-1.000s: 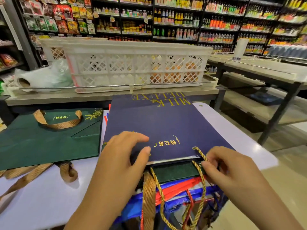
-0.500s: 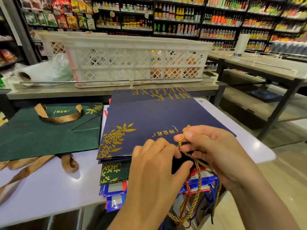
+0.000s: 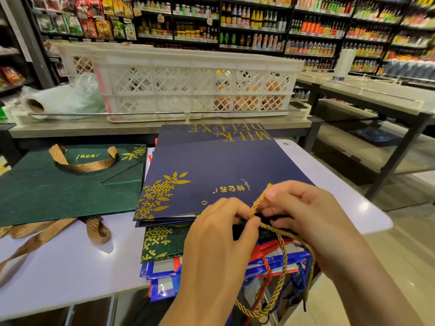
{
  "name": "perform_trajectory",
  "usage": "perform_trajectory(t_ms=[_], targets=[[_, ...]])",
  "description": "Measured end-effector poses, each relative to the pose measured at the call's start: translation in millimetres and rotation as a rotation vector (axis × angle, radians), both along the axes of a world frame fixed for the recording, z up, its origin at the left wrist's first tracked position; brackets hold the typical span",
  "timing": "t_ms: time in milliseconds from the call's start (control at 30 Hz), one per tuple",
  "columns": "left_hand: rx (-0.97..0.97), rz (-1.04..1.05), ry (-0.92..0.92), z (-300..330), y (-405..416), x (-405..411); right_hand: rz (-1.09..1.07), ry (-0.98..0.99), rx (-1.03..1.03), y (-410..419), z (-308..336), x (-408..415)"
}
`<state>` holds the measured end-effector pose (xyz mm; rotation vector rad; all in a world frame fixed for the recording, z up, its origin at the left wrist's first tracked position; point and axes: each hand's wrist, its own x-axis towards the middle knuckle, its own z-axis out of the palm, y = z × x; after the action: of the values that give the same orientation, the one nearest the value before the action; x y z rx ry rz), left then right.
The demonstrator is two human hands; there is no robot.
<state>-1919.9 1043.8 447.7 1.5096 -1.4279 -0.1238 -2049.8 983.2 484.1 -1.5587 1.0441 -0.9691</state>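
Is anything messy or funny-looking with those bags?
Yes. The navy bag has one empty eyelet; its gold cord is out, pinched by the right hand. The bags beneath poke unevenly over the table edge.

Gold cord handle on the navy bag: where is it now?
Head view, right of centre: left hand and right hand pinch the gold cord handle at the near edge of the navy bag; its loop hangs past the white table.

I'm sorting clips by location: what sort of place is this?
Probably a supermarket: shelves of bottles line the back, a white plastic crate sits on a counter, and gift bags lie stacked on the table.
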Motion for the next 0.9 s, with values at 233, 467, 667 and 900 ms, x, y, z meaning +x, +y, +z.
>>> perform_trajectory(t_ms=[233,467,667,900], targets=[[0.025,-0.256,0.391,30.3,11.3,13.2,0.128,0.289,-0.613,-2.2,-7.8,5.9],[0.112,-0.288,0.501,37.1,5.2,42.0,-0.009,-0.004,-0.461,-12.2,-7.4,13.9],[0.109,-0.313,0.428,47.3,17.2,72.3,-0.309,-0.155,-0.212,-32.3,-14.3,4.4],[0.063,-0.315,0.283,40.0,12.3,79.6,0.009,0.324,-0.807,1.8,-5.1,34.0]])
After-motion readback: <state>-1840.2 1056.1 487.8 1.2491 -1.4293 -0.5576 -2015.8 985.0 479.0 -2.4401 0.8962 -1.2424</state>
